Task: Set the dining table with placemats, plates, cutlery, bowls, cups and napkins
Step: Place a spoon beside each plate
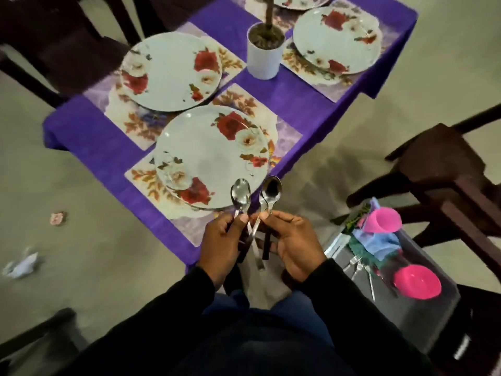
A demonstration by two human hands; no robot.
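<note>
- Steel spoons [256, 198] stand bowl-up between the person's two hands, just over the near edge of the table [273, 104]; how many there are is hard to count, though at least three bowls show.
- The left hand [221, 245] has its fingers curled round the handles of the spoons on the left, thumb pressed near the necks.
- The right hand [294, 244] pinches the handles of the spoons on the right — its fingers are folded round them as well.
- Four floral plates sit on placemats over the purple cloth; the near plate [214, 156] lies right in front of the hands.
- A clear bin [423, 308] on the right holds forks [360, 267], a pink bowl [417, 282], a pink cup [382, 219] and folded cloths.
- The cutlery step seems to be in hand — placemats and plates are down, spoons not yet.
- The next move likely calls for separating one spoon and laying it flat beside the near plate, on its placemat.
</note>
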